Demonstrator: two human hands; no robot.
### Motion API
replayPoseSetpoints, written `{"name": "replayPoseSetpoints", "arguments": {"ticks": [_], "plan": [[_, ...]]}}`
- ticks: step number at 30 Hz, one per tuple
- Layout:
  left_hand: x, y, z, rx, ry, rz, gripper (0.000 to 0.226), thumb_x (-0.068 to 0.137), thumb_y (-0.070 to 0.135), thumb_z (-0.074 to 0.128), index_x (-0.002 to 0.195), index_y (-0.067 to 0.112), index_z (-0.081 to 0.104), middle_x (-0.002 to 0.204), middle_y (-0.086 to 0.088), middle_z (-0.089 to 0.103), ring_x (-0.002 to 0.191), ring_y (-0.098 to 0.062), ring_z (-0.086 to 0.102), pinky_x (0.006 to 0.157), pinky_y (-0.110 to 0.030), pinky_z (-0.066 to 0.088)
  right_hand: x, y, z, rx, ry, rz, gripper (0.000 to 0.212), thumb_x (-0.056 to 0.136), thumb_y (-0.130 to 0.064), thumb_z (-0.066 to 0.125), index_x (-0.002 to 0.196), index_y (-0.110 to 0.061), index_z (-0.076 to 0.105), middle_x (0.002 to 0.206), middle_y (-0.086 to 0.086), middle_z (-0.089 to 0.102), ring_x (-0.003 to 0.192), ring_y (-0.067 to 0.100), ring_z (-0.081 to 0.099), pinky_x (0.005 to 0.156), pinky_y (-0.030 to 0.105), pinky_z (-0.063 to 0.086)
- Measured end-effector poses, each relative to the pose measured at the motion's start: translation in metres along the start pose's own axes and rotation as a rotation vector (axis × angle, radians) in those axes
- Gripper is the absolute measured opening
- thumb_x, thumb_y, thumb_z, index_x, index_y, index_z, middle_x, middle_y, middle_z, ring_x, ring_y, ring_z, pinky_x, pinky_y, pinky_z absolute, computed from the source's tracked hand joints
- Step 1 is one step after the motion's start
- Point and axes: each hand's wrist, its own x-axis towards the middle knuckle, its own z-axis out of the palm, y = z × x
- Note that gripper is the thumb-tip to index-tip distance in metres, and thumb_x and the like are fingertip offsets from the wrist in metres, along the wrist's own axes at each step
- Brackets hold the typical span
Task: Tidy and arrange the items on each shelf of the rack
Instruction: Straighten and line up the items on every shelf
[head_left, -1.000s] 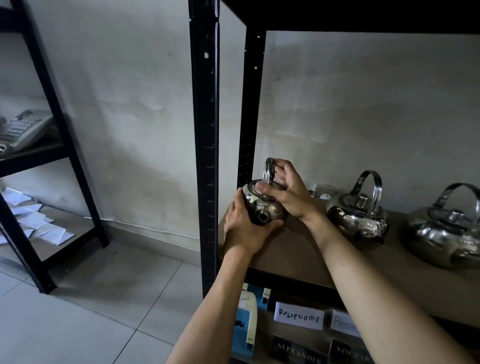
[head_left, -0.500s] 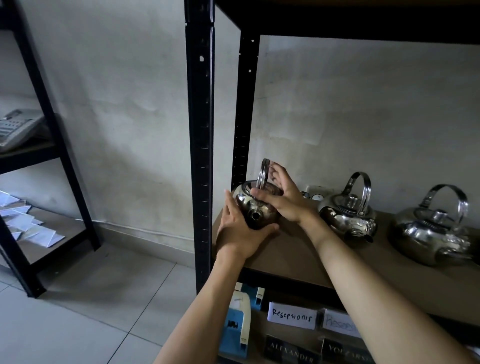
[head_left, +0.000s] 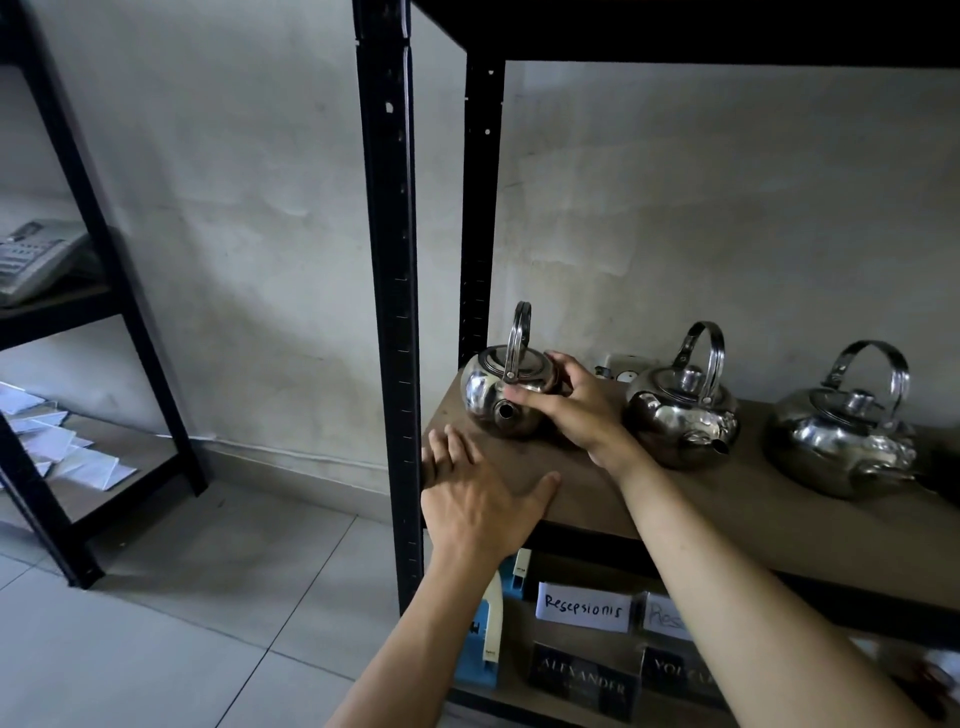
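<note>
My right hand (head_left: 574, 410) grips the leftmost kettle (head_left: 506, 392), now standing in line with two others; my left hand (head_left: 480, 496) hovers released. Lower shelf awaits.

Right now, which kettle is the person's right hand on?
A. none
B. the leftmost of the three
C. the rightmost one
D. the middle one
B: the right hand grips the side of the leftmost kettle, while the middle kettle and rightmost kettle stand untouched.
</note>
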Motion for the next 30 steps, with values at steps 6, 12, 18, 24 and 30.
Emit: {"name": "replayPoseSetpoints", "arguments": {"ticks": [6, 12, 18, 24, 30], "plan": [[0.001, -0.002, 0.005, 0.019, 0.002, -0.003, 0.130, 0.073, 0.095, 0.019, 0.159, -0.001, 0.006, 0.167, -0.019, 0.006, 0.156, -0.032, -0.002, 0.126, -0.045, 0.001, -0.006, 0.003, -0.006, -0.004, -0.005, -0.003, 0.074, 0.068, -0.033, 0.096, 0.131, -0.028, 0.059, 0.116, -0.013, 0.072, 0.110, 0.001, 0.066, 0.097, 0.020, 0.050], [0.003, -0.002, 0.009, 0.024, 0.008, 0.005, 0.129, 0.073, 0.095, 0.017, 0.159, 0.000, 0.008, 0.168, -0.019, 0.006, 0.156, -0.032, -0.003, 0.126, -0.046, -0.001, -0.011, 0.005, -0.007, -0.006, -0.007, 0.009, 0.082, 0.066, -0.039, 0.096, 0.137, -0.030, 0.057, 0.119, -0.015, 0.071, 0.112, 0.000, 0.065, 0.105, 0.026, 0.050], [0.003, -0.003, 0.012, 0.011, 0.032, 0.011, 0.130, 0.071, 0.095, 0.016, 0.159, 0.001, 0.006, 0.167, -0.019, 0.008, 0.156, -0.032, -0.001, 0.126, -0.045, 0.000, -0.015, 0.005, 0.001, 0.001, -0.022, 0.004, 0.084, 0.065, -0.042, 0.096, 0.138, -0.030, 0.056, 0.119, -0.017, 0.071, 0.111, -0.004, 0.064, 0.106, 0.027, 0.050], [0.001, -0.003, 0.009, 0.016, 0.042, 0.016, 0.131, 0.069, 0.095, 0.012, 0.159, 0.001, 0.008, 0.167, -0.019, 0.011, 0.156, -0.031, 0.002, 0.126, -0.044, 0.002, -0.017, 0.005, 0.001, 0.023, -0.009, 0.007, 0.091, 0.063, -0.043, 0.097, 0.142, -0.029, 0.054, 0.122, -0.016, 0.070, 0.113, -0.002, 0.064, 0.107, 0.028, 0.050], [0.000, -0.003, 0.006, 0.032, 0.026, 0.022, 0.130, 0.068, 0.095, 0.009, 0.160, 0.002, 0.008, 0.167, -0.018, 0.010, 0.156, -0.031, 0.002, 0.126, -0.044, 0.002, -0.022, 0.000, 0.001, 0.001, -0.019, 0.011, 0.100, 0.066, -0.047, 0.094, 0.152, -0.028, 0.045, 0.135, -0.014, 0.063, 0.125, 0.003, 0.057, 0.114, 0.032, 0.044]]}}
